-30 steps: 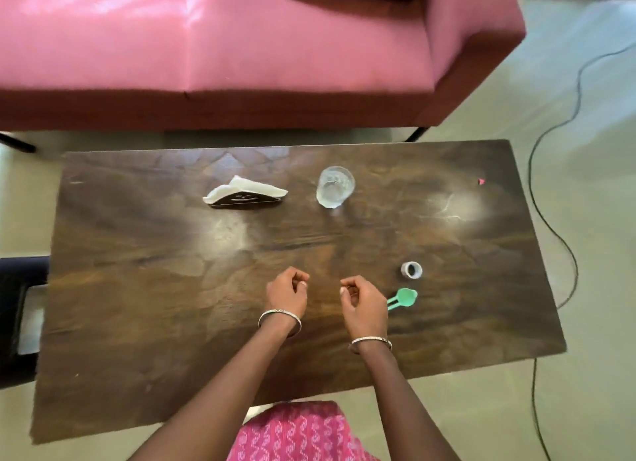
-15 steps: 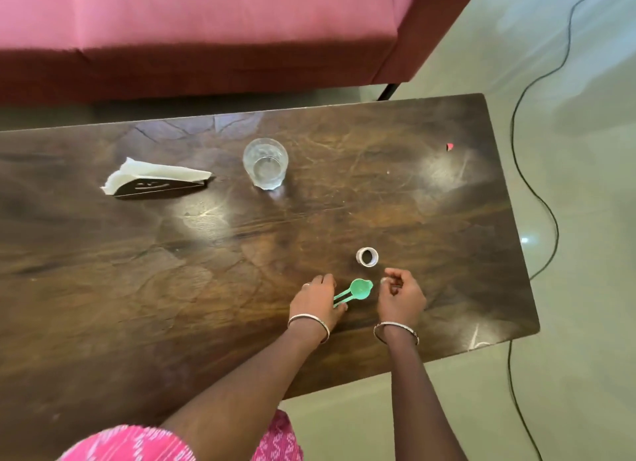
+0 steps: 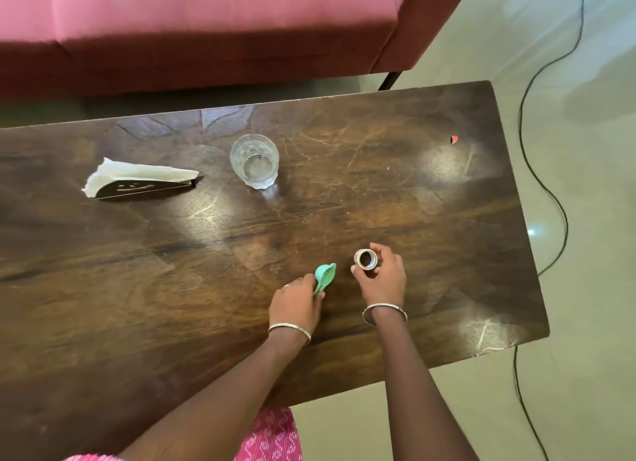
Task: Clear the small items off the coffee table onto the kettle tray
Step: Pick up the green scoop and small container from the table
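The green plastic spoon (image 3: 325, 276) sits near the front edge of the coffee table (image 3: 137, 288), right of the middle, with its bowl pointing away from the person and its handle pinched in the curled fingers of the left hand (image 3: 296, 305). Just to its right, the right hand (image 3: 383, 280) grips a small pale ring (image 3: 365, 259) with a dark inside between thumb and fingers; whether the ring is clear of the wood cannot be told. The 2 hands are close but not touching, and each wrist wears a thin metal bangle. Farther back stands a clear drinking glass (image 3: 254, 161), and to its left a dark napkin holder (image 3: 141, 181) with white napkins. A tiny red scrap (image 3: 454, 139) lies near the far right corner. Behind the table is a pink sofa (image 3: 206, 19), and a black cable (image 3: 561, 212) snakes over the floor at the right.
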Action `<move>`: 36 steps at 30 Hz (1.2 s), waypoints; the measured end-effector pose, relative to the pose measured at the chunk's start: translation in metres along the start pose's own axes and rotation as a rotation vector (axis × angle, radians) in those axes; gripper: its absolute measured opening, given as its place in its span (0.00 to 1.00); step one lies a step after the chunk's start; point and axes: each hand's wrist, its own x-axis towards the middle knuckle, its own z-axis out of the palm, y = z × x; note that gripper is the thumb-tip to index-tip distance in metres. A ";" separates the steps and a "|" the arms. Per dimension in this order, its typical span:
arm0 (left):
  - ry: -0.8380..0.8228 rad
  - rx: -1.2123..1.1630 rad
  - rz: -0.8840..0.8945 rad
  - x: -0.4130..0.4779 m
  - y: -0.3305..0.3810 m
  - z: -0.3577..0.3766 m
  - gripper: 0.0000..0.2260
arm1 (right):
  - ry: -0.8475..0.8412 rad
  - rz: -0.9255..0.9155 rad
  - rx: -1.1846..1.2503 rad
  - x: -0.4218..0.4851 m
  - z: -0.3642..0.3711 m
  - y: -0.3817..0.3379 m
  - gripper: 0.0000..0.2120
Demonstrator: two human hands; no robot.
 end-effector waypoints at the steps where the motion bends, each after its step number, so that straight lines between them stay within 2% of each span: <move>1: 0.013 -0.048 -0.020 -0.003 -0.010 -0.005 0.07 | -0.004 -0.006 -0.035 -0.001 0.004 -0.002 0.25; 4: 0.051 -0.163 -0.097 -0.013 -0.043 -0.021 0.08 | 0.019 0.019 -0.118 -0.004 0.014 -0.007 0.24; 9: 0.134 -0.338 -0.145 -0.028 -0.090 -0.055 0.02 | 0.028 0.029 -0.071 -0.020 0.019 -0.021 0.20; 15: 0.255 -0.600 -0.213 -0.055 -0.130 -0.100 0.08 | -0.007 -0.126 -0.058 -0.083 0.029 -0.071 0.15; 19: 0.333 -0.793 -0.286 -0.080 -0.150 -0.134 0.03 | -0.073 -0.237 -0.043 -0.138 0.044 -0.109 0.17; 24: 0.497 -0.851 -0.356 -0.123 -0.183 -0.176 0.06 | -0.140 -0.348 -0.002 -0.201 0.066 -0.152 0.17; 27: 0.523 -1.076 -0.456 -0.147 -0.211 -0.192 0.02 | -0.154 -0.435 -0.001 -0.231 0.084 -0.177 0.16; 30: 0.574 -1.253 -0.526 -0.178 -0.242 -0.209 0.07 | -0.174 -0.503 0.002 -0.262 0.103 -0.204 0.17; 36: 0.736 -1.372 -0.619 -0.247 -0.312 -0.244 0.10 | -0.237 -0.586 0.000 -0.327 0.149 -0.257 0.17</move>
